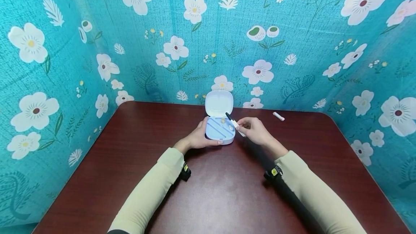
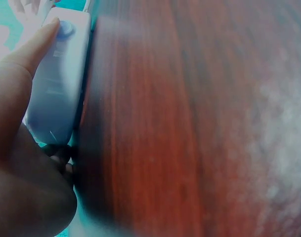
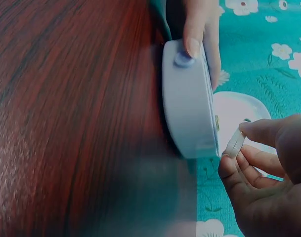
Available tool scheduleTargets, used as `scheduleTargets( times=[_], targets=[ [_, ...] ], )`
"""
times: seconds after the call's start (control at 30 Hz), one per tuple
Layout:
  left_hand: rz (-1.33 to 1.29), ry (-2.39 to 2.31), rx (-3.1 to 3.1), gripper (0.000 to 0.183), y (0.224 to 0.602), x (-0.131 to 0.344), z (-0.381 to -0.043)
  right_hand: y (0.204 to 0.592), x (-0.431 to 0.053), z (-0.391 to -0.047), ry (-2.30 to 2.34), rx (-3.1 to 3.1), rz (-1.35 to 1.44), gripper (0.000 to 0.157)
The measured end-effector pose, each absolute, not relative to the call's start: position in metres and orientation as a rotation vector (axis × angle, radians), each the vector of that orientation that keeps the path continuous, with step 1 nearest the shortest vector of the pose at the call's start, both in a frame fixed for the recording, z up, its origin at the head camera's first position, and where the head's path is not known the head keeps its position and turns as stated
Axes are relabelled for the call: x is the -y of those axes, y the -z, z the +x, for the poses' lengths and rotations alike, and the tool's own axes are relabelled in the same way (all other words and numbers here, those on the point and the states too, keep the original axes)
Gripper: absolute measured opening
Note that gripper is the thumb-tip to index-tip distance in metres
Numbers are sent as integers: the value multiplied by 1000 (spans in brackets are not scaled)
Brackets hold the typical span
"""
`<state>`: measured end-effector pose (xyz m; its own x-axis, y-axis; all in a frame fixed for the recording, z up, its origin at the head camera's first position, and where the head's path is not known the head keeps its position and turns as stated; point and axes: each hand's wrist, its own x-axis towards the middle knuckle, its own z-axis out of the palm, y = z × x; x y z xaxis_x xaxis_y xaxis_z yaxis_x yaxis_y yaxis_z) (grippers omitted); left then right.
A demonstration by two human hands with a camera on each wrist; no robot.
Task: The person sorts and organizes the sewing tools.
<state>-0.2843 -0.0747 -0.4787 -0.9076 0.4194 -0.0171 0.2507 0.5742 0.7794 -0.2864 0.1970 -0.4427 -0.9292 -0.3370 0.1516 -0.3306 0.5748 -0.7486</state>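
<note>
A pale blue case stands on the table with its lid raised at the back. Diagonal ridges divide its inside, where a small yellowish item and a whitish round one lie. My left hand grips the case from the left, its thumb on the round front button. Between thumb and fingers, my right hand pinches a slim white stick with a black end, tilted over the case's right side. In the right wrist view, only the stick's white part shows clearly.
A small white piece lies on the dark red-brown table, towards the back right. Turquoise flowered cloth hangs behind the table and along both sides. Dark wrist devices sit at both cuffs.
</note>
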Motion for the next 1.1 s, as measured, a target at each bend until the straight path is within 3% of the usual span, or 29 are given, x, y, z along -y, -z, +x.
scheduleTargets(
  times=[0.73,1.1],
  targets=[
    [569,-1206,-2596,123,493,76,-295,435,-151,-281,836,-2988,-969,14],
    [550,-1233,-2577,125,496,75,-296,430,-137,-277,623,-3011,-944,17]
  ],
)
